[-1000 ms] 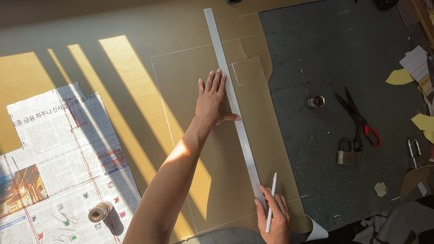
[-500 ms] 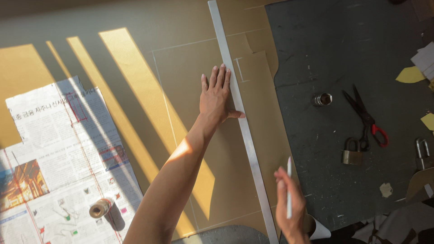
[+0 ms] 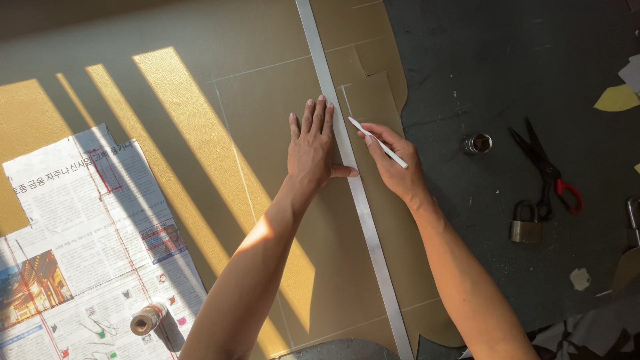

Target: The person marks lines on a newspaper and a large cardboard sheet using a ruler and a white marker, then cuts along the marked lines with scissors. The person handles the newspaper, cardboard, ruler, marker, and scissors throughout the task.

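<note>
While the left hand (image 3: 312, 148) flattens the metal ruler (image 3: 353, 187), the right hand (image 3: 393, 163) holds a white pencil (image 3: 377, 142).

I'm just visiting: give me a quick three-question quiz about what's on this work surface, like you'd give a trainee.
1. True or false: the left hand lies flat beside the long metal ruler.
2. What does the right hand hold? A) white marking pencil B) scissors C) padlock
3. What lies under the spool?

Key: 1 true; 2 A; 3 the newspaper.
</note>
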